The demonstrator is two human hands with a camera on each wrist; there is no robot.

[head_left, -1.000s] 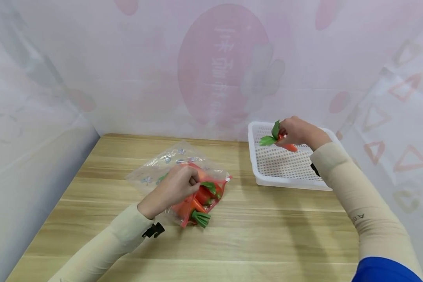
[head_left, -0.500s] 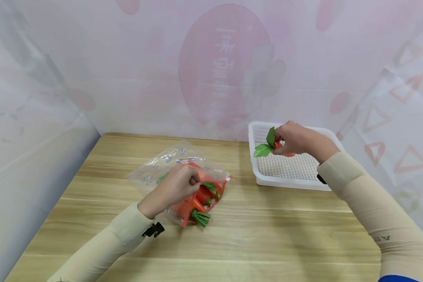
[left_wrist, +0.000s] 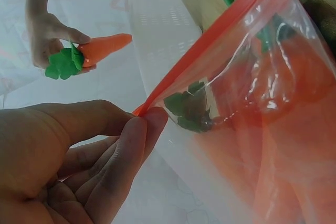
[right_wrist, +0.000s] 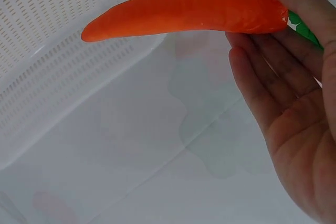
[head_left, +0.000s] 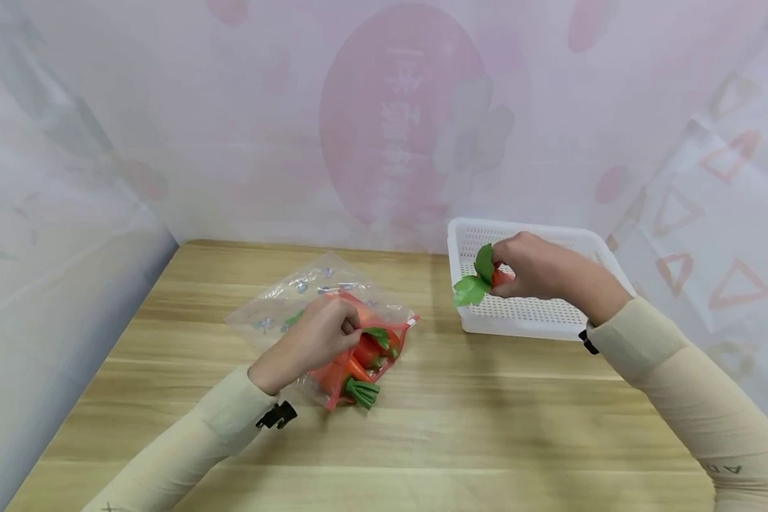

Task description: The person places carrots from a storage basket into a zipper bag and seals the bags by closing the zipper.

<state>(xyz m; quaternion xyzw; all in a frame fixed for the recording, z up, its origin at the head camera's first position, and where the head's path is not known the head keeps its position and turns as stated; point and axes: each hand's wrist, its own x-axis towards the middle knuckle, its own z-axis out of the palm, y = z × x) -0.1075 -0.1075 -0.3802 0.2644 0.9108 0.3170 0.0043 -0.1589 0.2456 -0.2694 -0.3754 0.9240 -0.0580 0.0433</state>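
Note:
My right hand (head_left: 534, 267) pinches an orange toy carrot (right_wrist: 199, 9) at its leafy end, between the thumb and fingers. Its green leaves (head_left: 472, 290) stick out past the fingertips, over the near left side of a white perforated plastic basket (head_left: 464, 320). In the right wrist view the carrot's tip points at the basket. Thumb and fingers of my left hand (head_left: 316, 334) pinch the red zip edge (left_wrist: 199, 51) of a clear plastic bag (head_left: 281, 302). Several red and orange toy vegetables (head_left: 368, 352) lie in the bag, and a carrot's green stems (head_left: 362, 391) poke out of its mouth.
A wooden tabletop (head_left: 435, 419) carries the bag at left of middle and the basket at back right. White printed cloth walls (head_left: 262, 142) enclose the table at the back and both sides.
My right hand has brought the carrot a little nearer to me and to the left over the basket. My left hand keeps its pinch on the bag and has not visibly moved.

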